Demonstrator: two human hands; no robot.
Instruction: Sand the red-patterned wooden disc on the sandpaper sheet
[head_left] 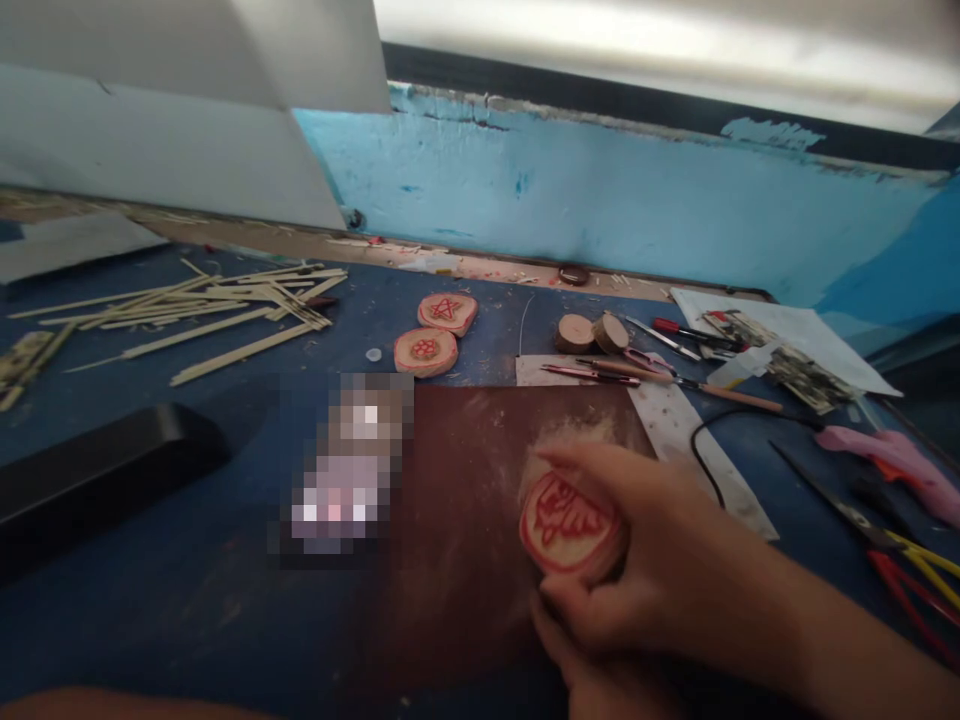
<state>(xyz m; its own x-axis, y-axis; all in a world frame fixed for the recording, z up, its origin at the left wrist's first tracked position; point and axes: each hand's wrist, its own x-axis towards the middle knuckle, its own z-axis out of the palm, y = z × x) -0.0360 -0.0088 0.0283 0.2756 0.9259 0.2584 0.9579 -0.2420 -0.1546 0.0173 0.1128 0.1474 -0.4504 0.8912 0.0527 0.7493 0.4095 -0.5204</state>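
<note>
My right hand (637, 530) grips a round wood slice (562, 525) by its sides, index finger at the far edge and thumb at the near edge. Red lines form a leaf-like design and a ring on its top face. Under it lies a dark red-brown sheet (457, 480), perhaps sandpaper, with pale dust around the slice. Part of my left hand (574, 655) shows at the bottom, one digit reaching up beside the right thumb; the rest is out of frame. Whether it touches the slice I cannot tell.
Two red-marked wood slices (426, 352) and two plain ones (576, 333) lie farther back. Thin sticks (225, 305) are piled left, near a black object (112, 470) and a pixelated patch. Carving tools (600, 371), a cable (697, 450) and scissors (892, 545) lie right.
</note>
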